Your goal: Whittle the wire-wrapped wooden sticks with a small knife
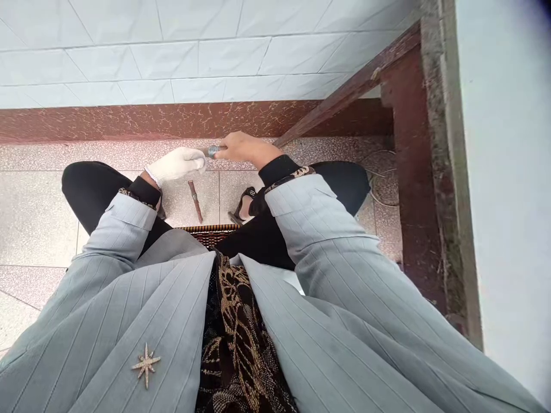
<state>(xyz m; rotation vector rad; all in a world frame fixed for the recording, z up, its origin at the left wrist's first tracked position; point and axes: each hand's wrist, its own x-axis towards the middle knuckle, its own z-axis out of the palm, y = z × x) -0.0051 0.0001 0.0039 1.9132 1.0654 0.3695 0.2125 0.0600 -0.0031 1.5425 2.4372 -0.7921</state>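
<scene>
While I watched the head camera feed from my remote station, the person sat with both hands drawn together above the knees. A short threaded metal piece (pixel 214 151) was held up between them, over the black trousers (pixel 88 183) and just in front of the speckled red skirting (pixel 172 121). The left hand (pixel 175 165), in a white glove, was closed narrowly on one end of it, and the bare right hand (pixel 245 147) curled over the other end, so both grips were tight on that one piece. Below the hands, a rusty short rod (pixel 194 201) lay on the pale floor tiles (pixel 38 218), and just beside it was a dark strapped object (pixel 243 201) that I could not make out. A woven edge (pixel 210 235) showed nearer the lap. To the right, a thin cable (pixel 373 192) looped on the floor by a dark red wooden frame (pixel 413 172), a wooden strut (pixel 348 85) ran diagonally across the view, and white wall tiles (pixel 172 60) filled the top. The grey pinstriped jacket (pixel 107 310) carried a star brooch (pixel 146 364).
</scene>
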